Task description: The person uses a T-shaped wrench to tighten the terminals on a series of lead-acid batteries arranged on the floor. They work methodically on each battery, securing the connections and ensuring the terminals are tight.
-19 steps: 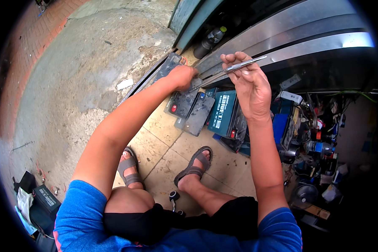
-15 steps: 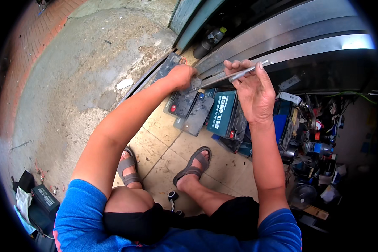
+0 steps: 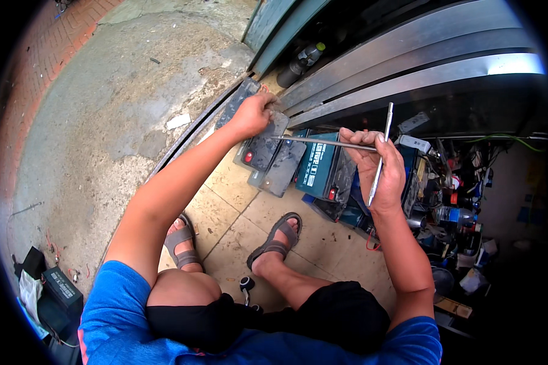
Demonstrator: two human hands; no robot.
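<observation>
My right hand (image 3: pixel 380 167) is closed loosely round the crossbar of a metal T-handle wrench (image 3: pixel 326 142). The bar runs up through my palm, and the long shaft reaches left. Its tip lies over a grey battery (image 3: pixel 263 149) with a red terminal; I cannot tell whether it touches. My left hand (image 3: pixel 254 115) has its fingers curled at the far edge of this battery, and what they grip is hidden. A dark flat cover (image 3: pixel 286 170) lies tilted beside the battery. Below the shaft stands a teal battery (image 3: pixel 318 161) with white print.
Another grey battery (image 3: pixel 240 97) stands by the door track. A capped bottle (image 3: pixel 310 55) is behind the metal shutter (image 3: pixel 408 73). Clutter with a blue-labelled bottle (image 3: pixel 458 215) crowds the right. A small wheeled metal piece (image 3: pixel 246 285) lies between my sandalled feet.
My right hand has shifted right and downward, turning the wrench: its crossbar now stands steeply and the shaft lies flatter across the batteries. My left hand has moved slightly left, away from the shaft.
</observation>
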